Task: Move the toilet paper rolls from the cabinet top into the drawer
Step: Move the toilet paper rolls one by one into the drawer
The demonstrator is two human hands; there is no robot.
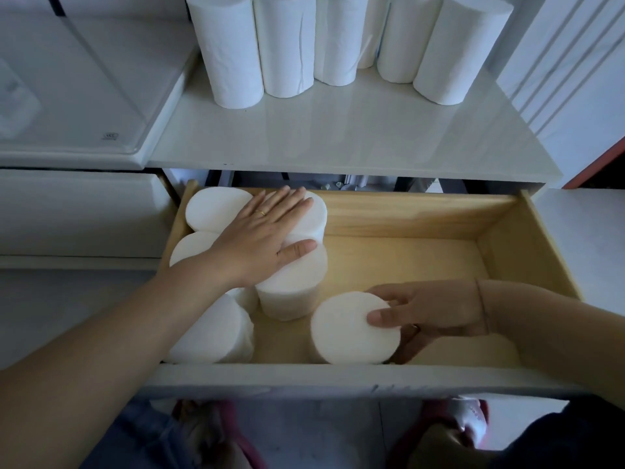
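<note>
toilet paper rolls (pixel 287 45) are stood on the cabinet top (pixel 338 130) (all upright); in the drawer (pixel 422 211) a cluster (pixel 216 208) is pressed by the flat, spread left hand (pixel 267 231); one roll (pixel 345 330) is gripped by the right hand (pixel 426 313).

Plain white cylindrical toilet paper rolls (pixel 351 328) are showing no print. The pale honey-coloured wooden drawer (pixel 422 214) is showing faint grain. Behind the drawer, a glossy white worktop (pixel 338 137) is gleaming. Over its left end a thin gold ring (pixel 260 212) is glinting; below it, pinkish-red slippers (pixel 436 412) are peeking.
</note>
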